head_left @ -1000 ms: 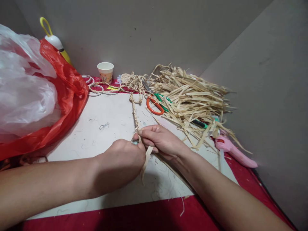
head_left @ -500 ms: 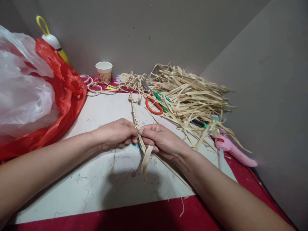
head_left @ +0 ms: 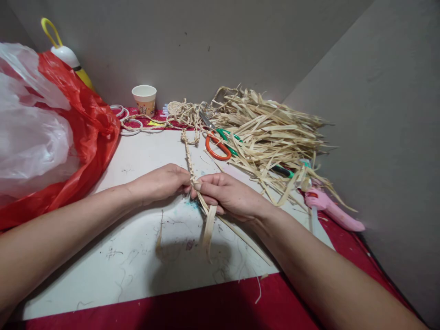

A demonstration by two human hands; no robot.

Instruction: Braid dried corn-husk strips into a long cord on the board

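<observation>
A thin braided straw cord (head_left: 188, 156) runs from the back of the white board (head_left: 137, 156) toward me. My left hand (head_left: 160, 183) and my right hand (head_left: 228, 195) meet at its near end, both with fingers pinched shut on the straw strips. Loose flat strip ends (head_left: 208, 229) hang down from my right hand's fingers onto the board, and one thin strip (head_left: 160, 233) trails below my left hand.
A heap of straw strips (head_left: 271, 130) lies at the back right with orange-handled scissors (head_left: 216, 149) on its edge. A pink glue gun (head_left: 330, 208) sits at the right. A red and clear plastic bag (head_left: 51, 133), a paper cup (head_left: 144, 98) and white rings (head_left: 123, 114) stand at the left and back.
My left hand has moved up from in front of the strips to the left side of the braid end. My right hand has stayed pinched on the strips.
</observation>
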